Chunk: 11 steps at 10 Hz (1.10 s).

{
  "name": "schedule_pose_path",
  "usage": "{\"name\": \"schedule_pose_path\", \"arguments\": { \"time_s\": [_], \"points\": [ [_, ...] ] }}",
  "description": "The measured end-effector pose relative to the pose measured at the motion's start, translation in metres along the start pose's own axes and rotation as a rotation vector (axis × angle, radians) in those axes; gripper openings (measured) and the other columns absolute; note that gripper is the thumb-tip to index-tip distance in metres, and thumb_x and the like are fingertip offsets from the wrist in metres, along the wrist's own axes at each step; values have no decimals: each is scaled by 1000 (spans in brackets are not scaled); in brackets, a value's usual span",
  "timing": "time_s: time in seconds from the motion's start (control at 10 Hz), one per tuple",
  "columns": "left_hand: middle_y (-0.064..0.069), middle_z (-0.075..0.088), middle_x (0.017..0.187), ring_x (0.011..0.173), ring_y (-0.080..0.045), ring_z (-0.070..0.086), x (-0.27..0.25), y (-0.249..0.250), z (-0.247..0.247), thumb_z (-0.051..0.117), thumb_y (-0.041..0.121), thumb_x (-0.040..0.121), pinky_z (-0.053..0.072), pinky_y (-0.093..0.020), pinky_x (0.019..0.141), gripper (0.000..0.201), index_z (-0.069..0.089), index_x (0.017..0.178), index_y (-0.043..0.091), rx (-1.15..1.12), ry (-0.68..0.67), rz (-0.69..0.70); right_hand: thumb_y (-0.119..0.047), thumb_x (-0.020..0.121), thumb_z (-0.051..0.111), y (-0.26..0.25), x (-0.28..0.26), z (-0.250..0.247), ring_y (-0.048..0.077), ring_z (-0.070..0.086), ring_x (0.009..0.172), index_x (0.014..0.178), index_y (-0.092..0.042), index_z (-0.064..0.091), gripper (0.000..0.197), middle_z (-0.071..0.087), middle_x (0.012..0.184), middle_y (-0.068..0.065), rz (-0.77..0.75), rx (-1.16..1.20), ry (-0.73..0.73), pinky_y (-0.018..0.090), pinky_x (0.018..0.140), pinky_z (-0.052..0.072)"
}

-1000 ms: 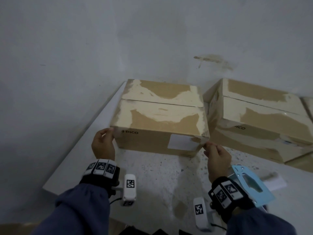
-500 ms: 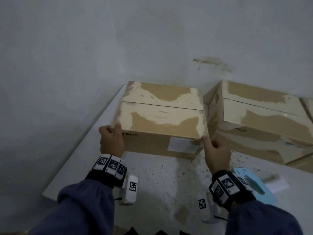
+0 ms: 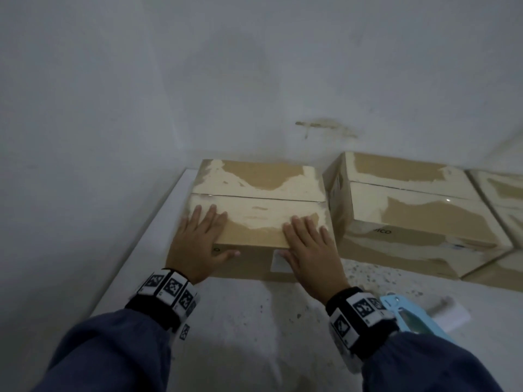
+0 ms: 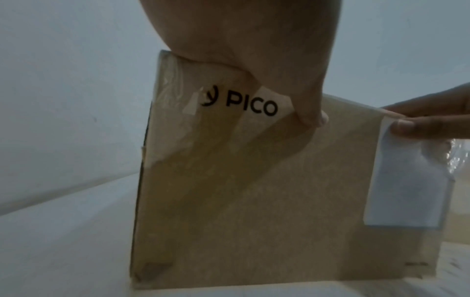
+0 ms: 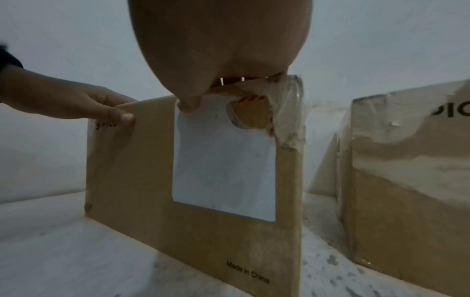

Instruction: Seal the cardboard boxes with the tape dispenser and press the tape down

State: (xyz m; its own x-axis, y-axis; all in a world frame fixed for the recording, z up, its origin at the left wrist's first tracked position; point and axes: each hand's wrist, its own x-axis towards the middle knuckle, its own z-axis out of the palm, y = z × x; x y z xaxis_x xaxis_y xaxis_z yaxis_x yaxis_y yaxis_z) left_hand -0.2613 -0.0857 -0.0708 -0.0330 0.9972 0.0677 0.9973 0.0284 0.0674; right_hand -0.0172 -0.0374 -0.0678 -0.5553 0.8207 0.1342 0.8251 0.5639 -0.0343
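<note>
The near cardboard box [image 3: 254,179] with a PICO logo [image 4: 239,104] stands on the white table, a seam running across its closed top flaps. My left hand [image 3: 201,236] lies flat on the top's front left part, its thumb [image 4: 310,114] on the front face beside the logo. My right hand [image 3: 308,244] lies flat on the top's front right part, its thumb [image 5: 188,104] on the upper edge of a white label [image 5: 223,164]. Clear tape wrinkles over the box's corners [image 5: 292,120]. The light blue tape dispenser [image 3: 410,316] lies on the table behind my right wrist.
A second taped box [image 3: 410,216] stands just right of the first, and a third box [image 3: 506,199] shows at the right edge. A grey wall rises behind the boxes. The table's left edge [image 3: 158,222] runs close beside the near box.
Both hands left the box's front corners and rose onto its top, where they now lie flat. The view has moved closer over the box.
</note>
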Motion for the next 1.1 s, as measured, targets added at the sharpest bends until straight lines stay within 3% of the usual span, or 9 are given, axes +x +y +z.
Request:
{"name": "schedule_pose_path", "arguments": {
  "time_s": [0.2, 0.3, 0.4, 0.6, 0.7, 0.8, 0.9, 1.0, 1.1],
  "points": [
    [-2, 0, 160, 147, -28, -1, 60, 1, -6, -25, 89, 44, 3, -43, 119, 127, 5, 150, 26, 8, -105, 40, -46, 88, 31, 21, 34, -9, 35, 59, 117, 122, -13, 60, 56, 62, 129, 12, 87, -28, -130, 51, 88, 50],
    [-2, -4, 160, 147, -27, -4, 95, 4, -8, -20, 90, 40, 0, -42, 119, 129, 0, 150, 26, 26, -161, 74, -46, 86, 30, 37, 53, -12, 34, 61, 114, 120, -13, 62, 57, 64, 126, 10, 143, -38, -158, 49, 85, 53],
    [-2, -4, 160, 147, -27, -4, 113, 6, -10, -8, 84, 48, -1, -42, 118, 118, 2, 150, 25, 37, -179, 89, -46, 84, 32, 44, 66, -13, 34, 64, 110, 117, -14, 63, 56, 66, 123, 9, 170, -58, -162, 48, 82, 54],
    [-2, -2, 160, 148, -26, -2, 128, -2, -13, -24, 91, 36, 2, -42, 118, 134, 3, 150, 26, 44, -234, 103, -45, 82, 34, 47, 78, -9, 35, 64, 109, 117, -14, 63, 55, 66, 122, 10, 170, -40, -218, 49, 80, 54],
    [-1, -7, 160, 147, -25, -5, 127, 2, -23, 11, 87, 63, 0, -41, 119, 107, -2, 150, 26, 28, -302, 83, -43, 87, 38, 47, 78, -13, 38, 55, 121, 126, -12, 57, 53, 57, 134, 13, 133, 1, -162, 54, 91, 47],
    [-2, -7, 160, 147, -26, -5, 128, 12, -35, 41, 72, 79, 2, -43, 119, 95, 1, 151, 24, -26, -342, 23, -39, 95, 41, 49, 76, -20, 34, 27, 141, 143, -16, 35, 54, 30, 154, 9, 118, 99, -165, 52, 111, 25],
    [-6, 2, 159, 147, -30, 2, 135, 33, -42, 49, 67, 80, 11, -45, 119, 92, 13, 149, 18, -67, -392, -100, -36, 95, 45, 56, 75, -34, 27, 12, 146, 146, -18, 26, 57, 17, 158, 5, 98, 210, -235, 46, 116, 14],
    [-8, 15, 156, 143, -30, 14, 140, 58, -46, 46, 64, 83, 20, -47, 115, 81, 23, 145, 18, -20, -371, -95, -34, 94, 49, 63, 75, -53, 30, 31, 137, 136, -11, 43, 48, 36, 147, 10, 75, 293, -273, 46, 110, 30],
    [-6, 17, 156, 143, -27, 16, 140, 103, -56, 48, 55, 87, 22, -46, 115, 72, 26, 146, 20, -74, -362, -8, -26, 94, 51, 86, 66, -72, 27, 47, 125, 129, -10, 53, 39, 49, 137, 9, 140, 375, -227, 37, 103, 39]
  ]
}}
